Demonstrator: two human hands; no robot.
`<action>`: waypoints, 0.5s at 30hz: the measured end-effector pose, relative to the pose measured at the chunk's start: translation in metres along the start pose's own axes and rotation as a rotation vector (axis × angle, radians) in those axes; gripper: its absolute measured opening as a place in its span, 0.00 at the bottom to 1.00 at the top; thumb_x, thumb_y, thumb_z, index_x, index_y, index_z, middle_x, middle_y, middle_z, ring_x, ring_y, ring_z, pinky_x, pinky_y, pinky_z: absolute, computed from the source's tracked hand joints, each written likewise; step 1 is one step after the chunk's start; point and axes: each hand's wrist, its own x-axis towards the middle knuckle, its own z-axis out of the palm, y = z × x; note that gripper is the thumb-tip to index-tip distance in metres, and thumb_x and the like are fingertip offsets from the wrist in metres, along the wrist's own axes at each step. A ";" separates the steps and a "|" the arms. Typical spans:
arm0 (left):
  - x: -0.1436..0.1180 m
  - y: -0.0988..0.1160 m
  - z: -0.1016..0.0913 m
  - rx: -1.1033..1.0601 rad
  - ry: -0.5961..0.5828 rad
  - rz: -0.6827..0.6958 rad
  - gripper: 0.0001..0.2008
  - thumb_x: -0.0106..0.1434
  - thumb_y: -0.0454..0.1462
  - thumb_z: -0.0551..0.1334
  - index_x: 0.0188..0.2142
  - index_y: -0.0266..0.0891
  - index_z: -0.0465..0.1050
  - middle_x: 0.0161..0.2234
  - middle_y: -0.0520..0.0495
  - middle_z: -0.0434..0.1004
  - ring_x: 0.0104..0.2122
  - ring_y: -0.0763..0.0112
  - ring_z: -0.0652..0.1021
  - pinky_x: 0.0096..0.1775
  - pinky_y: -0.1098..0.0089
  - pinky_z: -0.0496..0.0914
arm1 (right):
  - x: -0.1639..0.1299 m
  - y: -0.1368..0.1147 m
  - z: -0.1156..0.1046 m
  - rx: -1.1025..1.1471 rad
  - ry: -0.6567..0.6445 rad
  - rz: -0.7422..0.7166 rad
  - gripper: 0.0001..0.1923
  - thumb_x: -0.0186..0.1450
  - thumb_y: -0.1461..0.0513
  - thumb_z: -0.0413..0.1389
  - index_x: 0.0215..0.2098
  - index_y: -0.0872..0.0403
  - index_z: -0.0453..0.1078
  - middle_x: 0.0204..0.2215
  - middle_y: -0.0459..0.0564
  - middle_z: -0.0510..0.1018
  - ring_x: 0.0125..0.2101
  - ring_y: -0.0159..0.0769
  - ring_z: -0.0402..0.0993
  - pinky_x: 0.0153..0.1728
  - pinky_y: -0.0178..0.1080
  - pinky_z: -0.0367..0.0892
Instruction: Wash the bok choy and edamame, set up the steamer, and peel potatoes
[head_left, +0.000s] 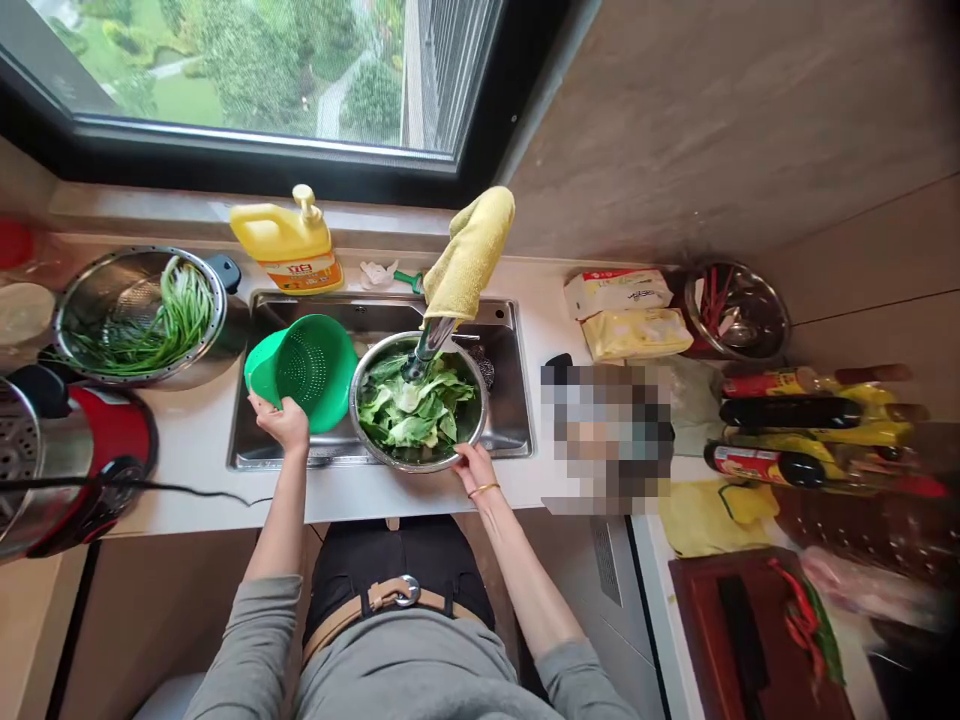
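greens (pixel 415 410) sit soaking in the steel bowl (pixel 370 436) under the tap in the sink (pixel 512 425). right hand (pixel 472 466) pinches the bowl's near rim, left hand (pixel 282 418) grips the tilted green colander (pixel 307 368) beside it. washing looks underway; draining wants a steady tip.

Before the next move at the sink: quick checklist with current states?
1. Left hand grips the green colander at its lower rim: ok.
2. Right hand on the near rim of the steel bowl: ok.
3. Leafy greens inside the bowl, none over the rim: ok.
4. Faucet spout over the bowl: ok; water running: cannot tell.
5. Yellow cloth draped on the faucet, clear of the greens: ok.
6. Water level in the bowl: cannot tell.
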 end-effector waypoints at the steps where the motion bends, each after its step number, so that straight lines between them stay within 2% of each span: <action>1: -0.001 0.000 -0.001 0.028 0.052 -0.011 0.26 0.49 0.26 0.55 0.50 0.33 0.68 0.61 0.33 0.63 0.65 0.54 0.60 0.66 0.51 0.44 | 0.001 0.000 0.006 0.004 -0.020 0.000 0.17 0.41 0.67 0.63 0.20 0.52 0.57 0.13 0.36 0.64 0.19 0.24 0.61 0.21 0.30 0.64; 4: -0.005 -0.002 -0.009 0.078 0.147 0.010 0.21 0.48 0.26 0.54 0.43 0.35 0.71 0.58 0.34 0.67 0.63 0.55 0.63 0.66 0.51 0.48 | 0.004 -0.001 0.024 -0.017 -0.103 0.019 0.16 0.41 0.66 0.63 0.21 0.52 0.58 0.15 0.36 0.67 0.20 0.26 0.63 0.23 0.32 0.68; 10: -0.007 -0.021 -0.031 0.113 0.163 0.004 0.14 0.47 0.26 0.55 0.34 0.38 0.71 0.56 0.36 0.69 0.60 0.56 0.67 0.65 0.51 0.52 | 0.005 0.005 0.045 -0.060 -0.079 0.039 0.13 0.40 0.67 0.61 0.19 0.53 0.60 0.13 0.36 0.66 0.19 0.25 0.62 0.22 0.31 0.67; 12: -0.004 -0.030 -0.033 0.106 0.162 -0.027 0.14 0.47 0.27 0.55 0.33 0.38 0.71 0.50 0.38 0.73 0.57 0.57 0.70 0.63 0.53 0.55 | 0.003 0.007 0.043 -0.073 -0.062 0.044 0.13 0.40 0.67 0.61 0.19 0.53 0.60 0.13 0.36 0.67 0.19 0.25 0.62 0.22 0.30 0.66; 15: 0.004 -0.047 -0.023 0.064 0.160 -0.114 0.10 0.48 0.29 0.56 0.32 0.37 0.69 0.41 0.40 0.75 0.50 0.58 0.75 0.59 0.56 0.63 | -0.008 0.008 0.025 -0.065 -0.028 0.063 0.13 0.40 0.67 0.61 0.19 0.53 0.60 0.13 0.36 0.67 0.19 0.25 0.63 0.23 0.30 0.66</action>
